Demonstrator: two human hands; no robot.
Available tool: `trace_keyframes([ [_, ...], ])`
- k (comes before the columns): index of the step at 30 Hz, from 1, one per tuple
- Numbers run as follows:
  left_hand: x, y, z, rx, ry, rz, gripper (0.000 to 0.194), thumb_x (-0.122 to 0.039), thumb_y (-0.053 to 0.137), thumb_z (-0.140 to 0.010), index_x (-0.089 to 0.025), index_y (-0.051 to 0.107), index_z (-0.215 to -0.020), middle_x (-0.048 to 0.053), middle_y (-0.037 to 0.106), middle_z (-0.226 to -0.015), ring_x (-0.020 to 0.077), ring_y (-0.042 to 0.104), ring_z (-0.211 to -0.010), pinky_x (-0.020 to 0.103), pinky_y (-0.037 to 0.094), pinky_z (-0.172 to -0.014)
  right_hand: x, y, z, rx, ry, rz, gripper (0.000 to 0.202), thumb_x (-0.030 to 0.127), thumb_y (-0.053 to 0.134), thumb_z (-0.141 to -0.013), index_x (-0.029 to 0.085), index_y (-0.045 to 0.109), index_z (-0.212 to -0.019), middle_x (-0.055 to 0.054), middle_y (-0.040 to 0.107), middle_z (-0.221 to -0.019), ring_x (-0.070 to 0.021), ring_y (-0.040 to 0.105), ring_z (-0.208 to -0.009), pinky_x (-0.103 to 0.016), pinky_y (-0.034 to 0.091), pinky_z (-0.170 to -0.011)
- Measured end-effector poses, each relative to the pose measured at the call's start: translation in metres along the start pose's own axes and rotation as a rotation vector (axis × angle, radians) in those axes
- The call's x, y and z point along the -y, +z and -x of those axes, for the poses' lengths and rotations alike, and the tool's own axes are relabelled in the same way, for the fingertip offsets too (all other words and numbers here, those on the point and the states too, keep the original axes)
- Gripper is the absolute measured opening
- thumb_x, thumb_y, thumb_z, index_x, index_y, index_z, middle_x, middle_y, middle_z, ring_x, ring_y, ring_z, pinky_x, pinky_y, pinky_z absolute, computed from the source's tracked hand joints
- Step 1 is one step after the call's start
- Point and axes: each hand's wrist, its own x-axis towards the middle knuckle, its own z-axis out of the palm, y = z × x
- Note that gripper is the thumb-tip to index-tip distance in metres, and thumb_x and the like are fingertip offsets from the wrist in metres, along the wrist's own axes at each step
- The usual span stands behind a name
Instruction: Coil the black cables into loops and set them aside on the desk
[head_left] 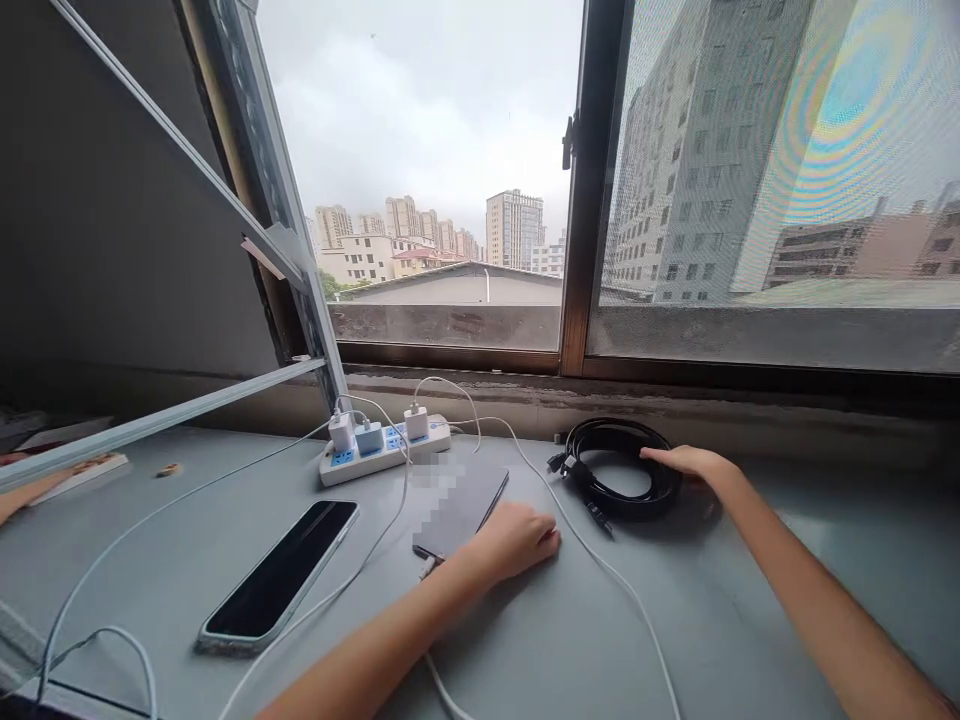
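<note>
My left hand (517, 540) rests on the grey tabletop with its fingers curled in, right against the edge of a thin dark device (472, 505) like a tablet or power bank, partly blurred out. Nothing shows in that fist, though its inside is hidden. A white cable connector (428, 567) sits at the device's near end. Farther right, my right hand (697, 463) grips the right side of a coiled black cable (660, 500), one digit stretched over its top and the other fingers mostly hidden. The coil lies flat, its plug ends toward the left.
A white power strip (382, 455) with several chargers stands near the window ledge. A phone (281, 570) lies left of the device. White charging cables (600, 560) cross the tabletop. A metal frame (292, 240) rises at left; part of another person's arm (34, 490) shows there.
</note>
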Motion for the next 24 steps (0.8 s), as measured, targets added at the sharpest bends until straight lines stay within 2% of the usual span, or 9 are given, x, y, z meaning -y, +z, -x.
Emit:
trace_keyframes([
  [3,0.001,-0.001,0.001,0.007,-0.002,-0.018,0.027,-0.026,0.042,-0.093,-0.016,0.064,-0.08,0.008,0.064,-0.069,0.0221,0.063,-0.066,0.028,0.038,-0.057,0.009,-0.002,0.002,0.096,0.062,0.044,0.045,0.051,0.067,-0.069,0.012,0.068,-0.09,-0.01,0.064,-0.073,-0.0225,0.063,-0.064,-0.034,0.051,-0.053],
  [6,0.002,-0.001,0.002,0.016,-0.001,-0.034,0.026,-0.025,0.042,-0.093,-0.017,0.062,-0.079,0.007,0.064,-0.068,0.0211,0.063,-0.066,0.028,0.035,-0.056,0.011,-0.006,0.004,0.124,0.053,0.087,0.035,0.043,0.07,-0.066,0.012,0.067,-0.084,-0.009,0.064,-0.072,-0.0227,0.064,-0.062,-0.033,0.051,-0.053],
  [9,0.003,0.0,0.002,0.025,0.001,-0.042,0.025,-0.025,0.042,-0.094,-0.017,0.06,-0.077,0.005,0.063,-0.067,0.02,0.063,-0.065,0.028,0.033,-0.054,0.017,-0.007,0.005,0.067,-0.009,0.165,0.032,0.037,0.075,-0.062,0.015,0.067,-0.085,-0.01,0.067,-0.08,-0.0251,0.066,-0.076,-0.034,0.052,-0.064],
  [11,0.004,0.0,0.001,0.029,0.004,-0.043,0.026,-0.025,0.041,-0.094,-0.018,0.058,-0.076,0.004,0.063,-0.066,0.0194,0.063,-0.065,0.028,0.031,-0.053,0.023,-0.006,0.005,-0.003,-0.034,0.254,0.042,0.033,0.078,-0.06,0.014,0.066,-0.095,-0.012,0.067,-0.094,-0.0277,0.064,-0.094,-0.037,0.051,-0.078],
  [14,0.005,-0.001,0.0,0.029,0.008,-0.042,0.027,-0.026,0.04,-0.095,-0.018,0.057,-0.075,0.003,0.062,-0.067,0.0189,0.063,-0.066,0.028,0.031,-0.053,0.033,0.003,0.008,-0.098,-0.04,0.373,0.058,0.034,0.075,-0.069,0.014,0.056,-0.119,-0.012,0.061,-0.112,-0.0266,0.058,-0.107,-0.045,0.045,-0.09],
  [16,0.005,-0.002,0.0,0.029,0.008,-0.041,0.027,-0.026,0.039,-0.095,-0.018,0.056,-0.075,0.003,0.062,-0.067,0.0188,0.063,-0.066,0.028,0.031,-0.054,0.038,0.012,0.011,-0.16,-0.06,0.419,0.056,0.036,0.067,-0.08,0.015,0.048,-0.129,-0.011,0.058,-0.118,-0.0242,0.056,-0.108,-0.046,0.044,-0.093],
  [20,0.003,-0.003,0.0,0.029,0.005,-0.037,0.027,-0.025,0.038,-0.095,-0.018,0.057,-0.076,0.004,0.063,-0.067,0.0197,0.063,-0.067,0.028,0.033,-0.054,0.041,0.026,0.014,-0.262,-0.126,0.457,0.05,0.038,0.055,-0.089,0.017,0.044,-0.133,-0.011,0.052,-0.125,-0.0232,0.054,-0.109,-0.046,0.044,-0.094],
  [24,0.002,-0.004,-0.001,0.029,-0.006,-0.024,0.027,-0.025,0.037,-0.094,-0.018,0.057,-0.077,0.005,0.063,-0.068,0.0204,0.064,-0.068,0.029,0.034,-0.055,0.036,0.021,0.006,-0.229,-0.116,0.441,0.043,0.038,0.056,-0.09,0.016,0.05,-0.126,-0.009,0.057,-0.116,-0.0198,0.058,-0.099,-0.041,0.049,-0.086],
])
